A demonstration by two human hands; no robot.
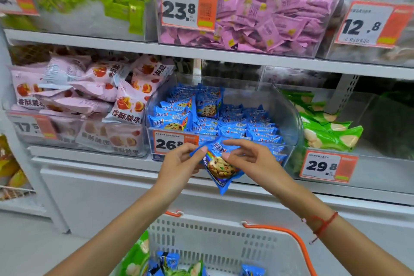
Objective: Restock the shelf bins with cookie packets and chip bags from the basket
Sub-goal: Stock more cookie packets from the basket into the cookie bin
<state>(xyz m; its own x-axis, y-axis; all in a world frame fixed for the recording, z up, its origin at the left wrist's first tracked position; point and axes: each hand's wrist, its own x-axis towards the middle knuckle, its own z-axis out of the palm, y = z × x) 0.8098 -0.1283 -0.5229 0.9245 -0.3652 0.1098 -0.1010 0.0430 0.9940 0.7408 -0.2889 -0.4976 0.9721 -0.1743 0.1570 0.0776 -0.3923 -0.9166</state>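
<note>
Fingers of left hand (179,161) and right hand (248,159) pinch one blue cookie packet (220,169) before the clear bin (289,114)

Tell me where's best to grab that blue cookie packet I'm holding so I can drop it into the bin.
Probably by its flat upper edge, from above. The blue cookie packet hangs tilted, lower corner down, in front of the clear bin. Your left hand and right hand already pinch its upper corners, so either pinch should carry it over the front wall.
</note>
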